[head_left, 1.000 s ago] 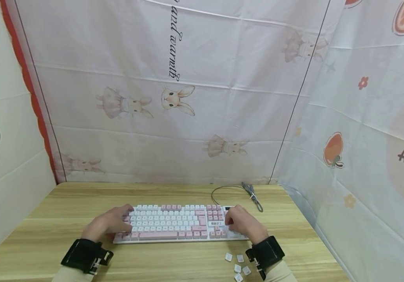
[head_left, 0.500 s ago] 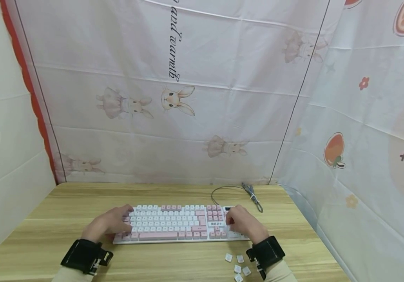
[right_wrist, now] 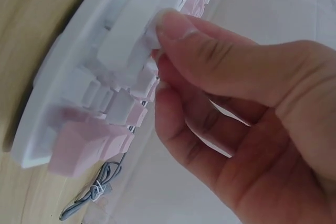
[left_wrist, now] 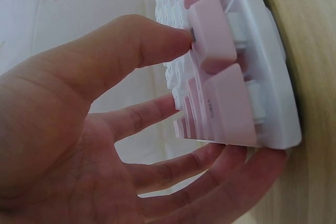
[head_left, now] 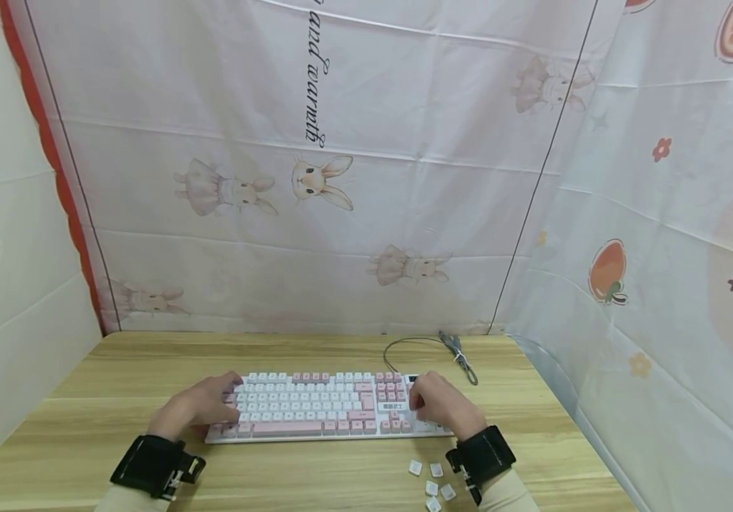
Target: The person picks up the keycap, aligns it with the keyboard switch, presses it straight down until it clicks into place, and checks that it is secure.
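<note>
A white and pink keyboard [head_left: 296,396] lies on the wooden table. My left hand [head_left: 195,405] holds its left end. In the left wrist view, the thumb touches a pink key [left_wrist: 212,35], and other fingers reach round the end edge. Over the number pad at the right, my right hand [head_left: 443,404] pinches a small white keycap [right_wrist: 150,36] between thumb and forefinger, mostly hidden by the fingertips. Bare key spots [right_wrist: 86,88] show on the pad beneath that hand. Several loose white keycaps [head_left: 431,488] lie in front of the keyboard's right end.
A grey cable [head_left: 456,352], bundled with a white tie, lies behind the keyboard's right end. Printed cloth curtains [head_left: 366,213] hang at the back and both sides of the table [head_left: 315,469]. Each wrist wears a black strap [head_left: 483,456].
</note>
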`<state>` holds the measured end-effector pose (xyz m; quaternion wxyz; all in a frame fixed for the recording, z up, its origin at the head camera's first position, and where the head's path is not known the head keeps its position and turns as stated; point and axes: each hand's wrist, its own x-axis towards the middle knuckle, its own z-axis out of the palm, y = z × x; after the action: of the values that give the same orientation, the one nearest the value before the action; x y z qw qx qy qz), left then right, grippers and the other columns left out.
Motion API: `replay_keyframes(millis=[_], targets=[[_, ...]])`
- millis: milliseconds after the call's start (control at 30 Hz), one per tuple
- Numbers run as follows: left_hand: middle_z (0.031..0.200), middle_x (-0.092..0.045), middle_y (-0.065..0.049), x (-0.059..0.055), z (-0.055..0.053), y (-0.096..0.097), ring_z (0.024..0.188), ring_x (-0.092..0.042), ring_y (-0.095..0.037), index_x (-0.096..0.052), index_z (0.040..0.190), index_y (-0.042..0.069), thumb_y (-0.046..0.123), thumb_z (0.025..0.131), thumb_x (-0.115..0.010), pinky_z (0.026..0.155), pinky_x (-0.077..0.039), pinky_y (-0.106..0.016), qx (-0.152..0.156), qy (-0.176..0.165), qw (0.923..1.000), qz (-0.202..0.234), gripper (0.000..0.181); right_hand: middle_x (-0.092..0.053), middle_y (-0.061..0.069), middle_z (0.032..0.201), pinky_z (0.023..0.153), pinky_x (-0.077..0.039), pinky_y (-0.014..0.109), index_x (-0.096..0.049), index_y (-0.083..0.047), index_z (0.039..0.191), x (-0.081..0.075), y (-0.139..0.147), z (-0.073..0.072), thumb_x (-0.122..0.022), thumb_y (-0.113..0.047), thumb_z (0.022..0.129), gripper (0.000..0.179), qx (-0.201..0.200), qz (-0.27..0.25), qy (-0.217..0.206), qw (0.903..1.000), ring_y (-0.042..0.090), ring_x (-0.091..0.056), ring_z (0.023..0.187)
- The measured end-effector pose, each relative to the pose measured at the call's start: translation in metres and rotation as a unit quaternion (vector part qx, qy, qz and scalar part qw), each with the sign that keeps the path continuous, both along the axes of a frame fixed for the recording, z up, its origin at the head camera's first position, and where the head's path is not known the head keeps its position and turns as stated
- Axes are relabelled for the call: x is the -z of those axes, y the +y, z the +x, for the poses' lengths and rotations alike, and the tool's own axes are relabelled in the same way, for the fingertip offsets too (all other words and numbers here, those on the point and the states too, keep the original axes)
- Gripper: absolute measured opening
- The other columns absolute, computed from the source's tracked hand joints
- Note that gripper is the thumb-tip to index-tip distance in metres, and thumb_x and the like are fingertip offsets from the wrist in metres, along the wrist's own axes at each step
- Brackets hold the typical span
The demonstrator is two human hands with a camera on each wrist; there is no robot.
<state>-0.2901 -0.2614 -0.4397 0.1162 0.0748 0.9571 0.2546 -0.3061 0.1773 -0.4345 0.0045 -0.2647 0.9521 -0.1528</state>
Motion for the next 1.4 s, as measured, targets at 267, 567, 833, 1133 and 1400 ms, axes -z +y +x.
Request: replay_keyframes(millis=[267, 567, 833, 1133, 1400], targets=[[0.145, -0.054, -0.031, -0.0023, -0.0006, -0.0002, 0.119, -0.057, -0.037, -0.05, 0.143, 0.002, 0.02, 0.082, -0.077, 0.094, -0.05, -0.056, 0.0, 0.004, 1.0, 0.0, 0.069, -0.066, -0.003, 0.074, 0.064, -0.047, 0.026, -0.075, -0.009, 0.075, -0.0016, -0.0005, 0.0002, -0.079, 0.006, 0.082, 0.017, -0.001, -0.006, -0.009, 0.9999, 0.01, -0.053, 0.069], [0.144, -0.055, -0.031, -0.0014, -0.0008, -0.0003, 0.12, -0.057, -0.038, -0.05, 0.143, 0.001, 0.019, 0.083, -0.077, 0.095, -0.049, -0.057, 0.001, 0.005, 1.0, -0.001, 0.068, -0.066, -0.004, 0.072, 0.064, -0.047, 0.026, -0.075, -0.01, 0.073, -0.0015, -0.001, -0.0009, -0.082, 0.004, 0.08, 0.017, 0.006, -0.012, -0.003, 0.9999, 0.009, -0.054, 0.067], [0.144, -0.054, -0.031, -0.0013, -0.0004, -0.0001, 0.115, -0.058, -0.035, -0.049, 0.143, 0.001, 0.019, 0.083, -0.077, 0.086, -0.052, -0.05, -0.003, -0.001, 1.0, 0.001, 0.068, -0.067, -0.003, 0.073, 0.065, -0.048, 0.027, -0.075, -0.009, 0.073, 0.0016, -0.0012, -0.0037, -0.084, 0.004, 0.077, 0.016, 0.015, -0.014, -0.008, 0.9998, 0.01, -0.055, 0.068], [0.143, -0.054, -0.032, -0.0014, -0.0002, 0.0017, 0.116, -0.057, -0.037, -0.05, 0.143, 0.001, 0.019, 0.083, -0.077, 0.091, -0.05, -0.054, -0.001, 0.001, 1.0, -0.003, 0.068, -0.062, -0.006, 0.065, 0.061, -0.045, 0.023, -0.073, -0.011, 0.066, -0.0013, -0.0034, -0.0049, -0.085, 0.006, 0.074, 0.023, 0.019, -0.007, 0.002, 0.9998, 0.008, -0.051, 0.064], [0.144, -0.054, -0.033, -0.0016, 0.0003, 0.0022, 0.114, -0.057, -0.037, -0.05, 0.142, 0.001, 0.019, 0.084, -0.077, 0.092, -0.05, -0.053, -0.003, 0.001, 1.0, -0.002, 0.066, -0.066, -0.005, 0.069, 0.064, -0.046, 0.024, -0.073, -0.011, 0.066, 0.0039, 0.0011, -0.0091, -0.085, 0.005, 0.075, 0.022, 0.015, -0.021, -0.003, 0.9997, 0.009, -0.052, 0.065]])
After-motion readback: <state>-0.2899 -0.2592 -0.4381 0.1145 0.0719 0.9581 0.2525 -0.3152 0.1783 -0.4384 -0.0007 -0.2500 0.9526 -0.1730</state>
